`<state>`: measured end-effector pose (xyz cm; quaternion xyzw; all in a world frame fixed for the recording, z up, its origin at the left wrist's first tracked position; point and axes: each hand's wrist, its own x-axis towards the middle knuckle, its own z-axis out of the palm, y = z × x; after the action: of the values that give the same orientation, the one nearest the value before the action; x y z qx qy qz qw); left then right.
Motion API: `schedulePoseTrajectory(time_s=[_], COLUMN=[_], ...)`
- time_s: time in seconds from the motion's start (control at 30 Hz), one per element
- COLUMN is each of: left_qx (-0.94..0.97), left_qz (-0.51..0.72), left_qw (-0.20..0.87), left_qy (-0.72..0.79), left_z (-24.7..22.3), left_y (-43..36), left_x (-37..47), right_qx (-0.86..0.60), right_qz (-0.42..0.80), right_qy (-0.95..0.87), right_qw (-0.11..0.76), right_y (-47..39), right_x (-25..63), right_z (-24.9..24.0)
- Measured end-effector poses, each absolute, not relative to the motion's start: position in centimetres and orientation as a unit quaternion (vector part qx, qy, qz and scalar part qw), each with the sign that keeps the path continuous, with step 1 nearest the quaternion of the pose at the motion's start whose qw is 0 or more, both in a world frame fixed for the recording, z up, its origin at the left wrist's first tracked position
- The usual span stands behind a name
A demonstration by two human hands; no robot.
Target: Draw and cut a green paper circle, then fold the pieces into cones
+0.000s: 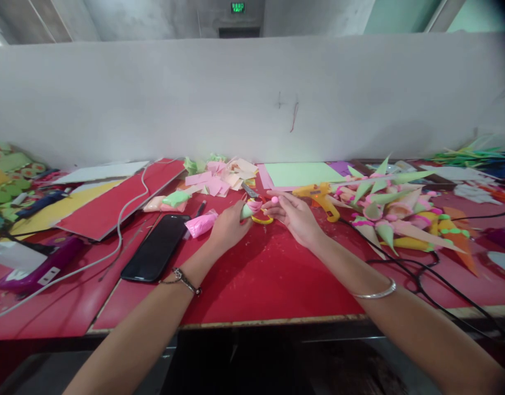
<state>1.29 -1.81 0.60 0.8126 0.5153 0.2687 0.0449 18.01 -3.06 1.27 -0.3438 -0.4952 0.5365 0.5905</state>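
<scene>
My left hand (231, 224) is closed around a small pale green paper cone (246, 211) with pink at its wide end. My right hand (296, 216) pinches a little pink ball (275, 200) just to the right of the cone; ball and cone look slightly apart. Partly behind both hands lie scissors with yellow handles (262, 220). A yellow glue gun (318, 196) rests to the right of my right hand. Left of my left hand are a pink packet (201, 224) and a black phone (157, 248).
Pink paper pieces (215, 181) and a light green sheet (304, 176) lie along the white partition (236, 99). Many paper cones (384, 208) are heaped on the right beside black cables (419, 280). A white cable (121, 219) crosses the red table (269, 296) on the left, near a purple tool (59, 266).
</scene>
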Motion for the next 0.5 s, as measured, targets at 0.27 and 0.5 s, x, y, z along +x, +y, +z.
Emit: schedulePoseTrajectory(time_s=[0.27,0.5], left_qx=[0.812,0.815], left_qz=[0.297,0.307], left_qw=[0.069,0.092], left_qy=[0.498,0.482], left_z=[0.47,0.55], left_y=[-1.85,-2.09], left_x=[1.26,1.43], right_qx=[-0.364,-0.408], right_qz=[0.489,0.413], right_qy=[-0.505,-0.54], right_qw=[0.611,0.61], right_y=[-2.73,-2.66], right_x=[18.14,18.25], right_z=[0.76,0.76])
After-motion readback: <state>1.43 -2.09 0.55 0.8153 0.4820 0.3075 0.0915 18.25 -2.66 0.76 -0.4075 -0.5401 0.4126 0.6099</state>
